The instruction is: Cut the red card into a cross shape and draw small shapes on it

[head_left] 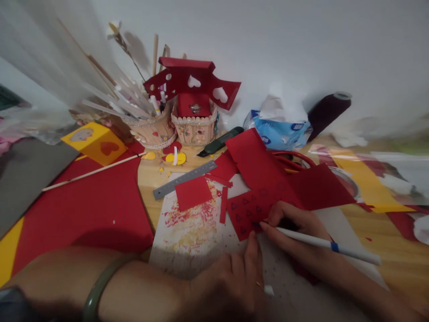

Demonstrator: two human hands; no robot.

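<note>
A white marker pen with a blue band (318,240) is pinched in my right hand (295,228), its dark tip on the folded red card (243,223). Small dark triangles are drawn in rows on this card, with rounder outlines farther up. My left hand (231,281) has its fingers close together, the fingertips pressing at the card's near edge; its thumb is hidden. A worn, stained white sheet (191,232) lies beneath. Left of the card are a narrow red strip (223,205), a small red paper piece (193,193) and a grey ruler (185,180).
Behind stand a decorated basket (195,130) under a red cut-out paper box (187,67), and a pot of pens (150,129). A green utility knife (223,141), a blue tissue pack (281,132), a yellow paper box (95,143) and a large red sheet (100,201) lie around.
</note>
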